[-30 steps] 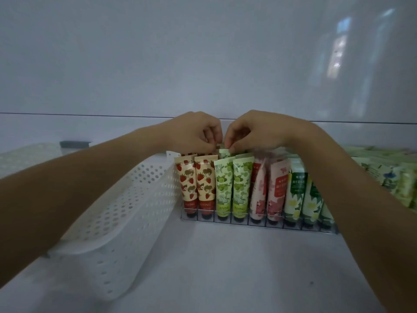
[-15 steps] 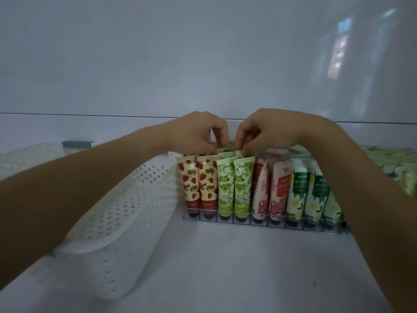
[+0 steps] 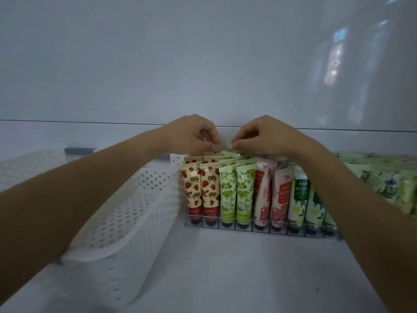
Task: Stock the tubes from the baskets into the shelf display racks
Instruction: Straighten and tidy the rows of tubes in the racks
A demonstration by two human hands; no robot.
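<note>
A clear display rack (image 3: pixel 279 232) stands on the white shelf, filled with rows of upright tubes: strawberry-print tubes (image 3: pixel 200 190) at the left, green ones (image 3: pixel 234 193), pink ones (image 3: pixel 270 195), and white-and-green flower ones (image 3: pixel 302 199). My left hand (image 3: pixel 194 134) and my right hand (image 3: pixel 264 134) hover over the back rows, fingers curled, fingertips a small gap apart just above the rear tube tops. Nothing shows between the fingers of either hand.
A white perforated basket (image 3: pixel 126 213) lies against the rack's left end, under my left forearm; its inside is hidden. Another pale basket (image 3: pixel 22 163) sits at the far left. More green tubes (image 3: pixel 383 177) stand at the right. The shelf's back wall is just behind my hands.
Both hands have lifted slightly off the green tube top that they pinched before, and their fingertips have drawn apart. The view has shifted a little closer.
</note>
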